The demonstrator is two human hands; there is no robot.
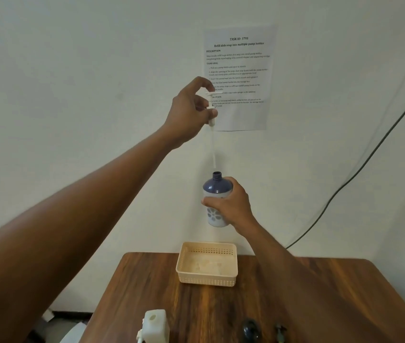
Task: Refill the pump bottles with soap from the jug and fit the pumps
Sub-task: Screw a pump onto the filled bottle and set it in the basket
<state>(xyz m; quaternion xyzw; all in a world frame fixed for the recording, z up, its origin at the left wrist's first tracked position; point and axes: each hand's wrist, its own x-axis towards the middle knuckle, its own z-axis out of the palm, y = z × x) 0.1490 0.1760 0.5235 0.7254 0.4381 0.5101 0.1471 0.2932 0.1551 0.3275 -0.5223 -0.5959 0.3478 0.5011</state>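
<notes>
My right hand grips a pump bottle with a dark blue top and a white flowered body, held upright in the air above the table, its mouth open. My left hand holds a white pump high above it. The pump's thin tube hangs straight down, its tip just over the bottle mouth and outside it. The white soap jug stands at the table's near edge with its opening uncovered.
A cream plastic basket sits at the back of the wooden table. Two small dark items lie near the front edge. A printed sheet hangs on the wall, and a dark cable runs down the right.
</notes>
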